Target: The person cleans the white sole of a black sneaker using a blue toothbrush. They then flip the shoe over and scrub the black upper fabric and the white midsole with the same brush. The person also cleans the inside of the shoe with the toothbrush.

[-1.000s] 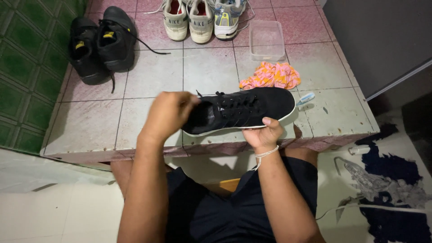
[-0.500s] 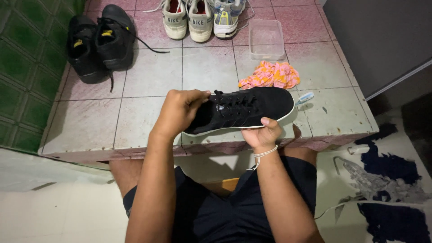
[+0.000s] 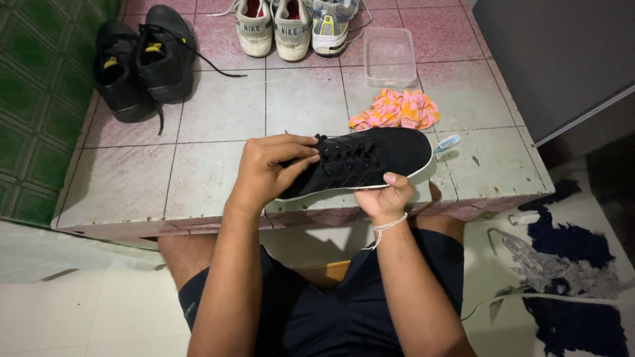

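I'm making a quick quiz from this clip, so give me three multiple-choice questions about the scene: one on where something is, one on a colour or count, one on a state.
1. Where does the clear plastic tub sit?
A. just beyond the orange and pink cloth
B. on the person's lap
C. beside the pair of black shoes

2. What colour is the sole of the black shoe being held?
A. red
B. white
C. green

3. How is that shoe held?
A. it lies flat on the tiles, untouched
B. it hangs by a lace from one hand
C. both hands hold it

Answers:
1. A, the tub stands on the tiled surface right behind the cloth.
2. B, a white edge runs along the bottom of the shoe.
3. C, the left hand covers the heel end with fingers at the laces, and the right hand grips from below.
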